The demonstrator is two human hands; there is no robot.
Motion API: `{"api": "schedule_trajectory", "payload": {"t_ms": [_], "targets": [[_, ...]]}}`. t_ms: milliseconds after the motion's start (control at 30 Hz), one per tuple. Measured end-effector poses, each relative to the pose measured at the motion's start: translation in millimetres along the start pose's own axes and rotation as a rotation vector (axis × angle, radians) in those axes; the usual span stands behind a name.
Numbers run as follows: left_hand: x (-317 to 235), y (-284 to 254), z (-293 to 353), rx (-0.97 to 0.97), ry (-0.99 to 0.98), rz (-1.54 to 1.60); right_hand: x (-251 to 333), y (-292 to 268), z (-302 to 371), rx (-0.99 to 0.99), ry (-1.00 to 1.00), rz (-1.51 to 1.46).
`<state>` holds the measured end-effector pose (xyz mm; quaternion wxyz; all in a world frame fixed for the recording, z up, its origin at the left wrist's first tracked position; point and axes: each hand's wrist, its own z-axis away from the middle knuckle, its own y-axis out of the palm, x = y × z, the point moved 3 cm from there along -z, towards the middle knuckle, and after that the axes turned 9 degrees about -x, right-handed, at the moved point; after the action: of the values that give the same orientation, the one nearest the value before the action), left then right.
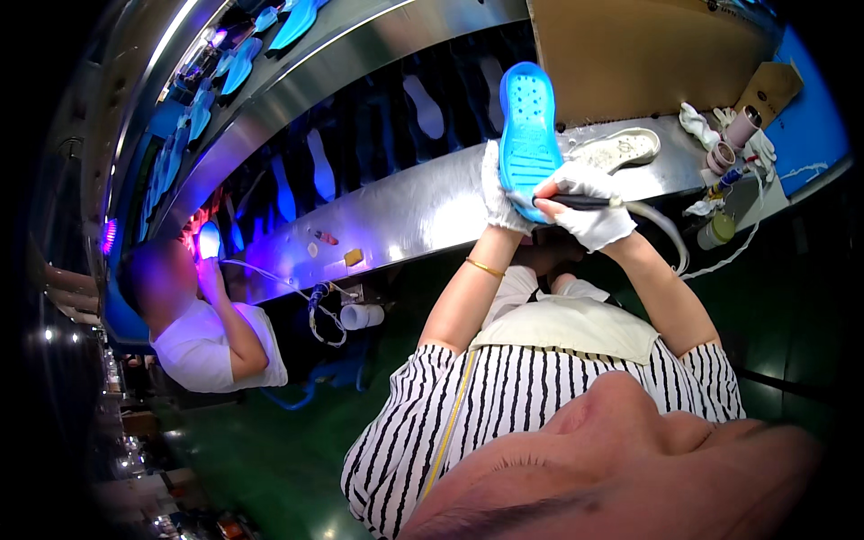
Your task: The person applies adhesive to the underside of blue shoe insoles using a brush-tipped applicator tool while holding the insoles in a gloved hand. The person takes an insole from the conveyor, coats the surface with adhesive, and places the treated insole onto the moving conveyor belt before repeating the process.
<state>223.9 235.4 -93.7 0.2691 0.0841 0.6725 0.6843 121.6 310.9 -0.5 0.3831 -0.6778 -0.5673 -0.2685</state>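
My left hand [495, 191], in a white glove, grips a bright blue shoe sole [526, 126] by its lower end and holds it upright, the holed bottom face toward me. My right hand [589, 214], also in a white glove, is shut on a dark pen-like tool [576, 202]. The tool's tip rests against the lower part of the sole. A grey hose [664, 232] runs from the tool down to the right. Both hands are raised in front of a steel bench [405, 211].
A white shoe [621, 148] lies on the bench behind my hands, with tape rolls [733, 144], rags and a green-lidded jar [717, 231] to the right. Brown cardboard [630, 54] stands behind. A co-worker [207, 328] sits at left under violet light. Blue soles [243, 63] line the upper belt.
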Motion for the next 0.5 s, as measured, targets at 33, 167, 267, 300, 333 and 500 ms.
{"api": "schedule_trajectory", "payload": {"t_ms": [33,167,267,300,333,500], "targets": [[0,2,2,0.015,0.013,-0.003,-4,-5,-5,-0.015,0.218,-0.093],[12,19,10,-0.014,-0.017,0.015,-41,-34,-29,-0.264,0.261,-0.163],[20,11,1,-0.014,0.077,-0.163,-22,-20,-31,-0.312,-0.077,0.098],[18,0,-3,-0.046,-0.001,-0.013,-17,-10,-27,-0.203,0.04,-0.002],[14,12,10,-0.034,-0.066,0.068,-16,-8,-23,-0.114,0.156,-0.091],[10,19,16,0.004,-0.066,-0.079,-50,-55,-57,-0.455,0.357,-0.236]]}}
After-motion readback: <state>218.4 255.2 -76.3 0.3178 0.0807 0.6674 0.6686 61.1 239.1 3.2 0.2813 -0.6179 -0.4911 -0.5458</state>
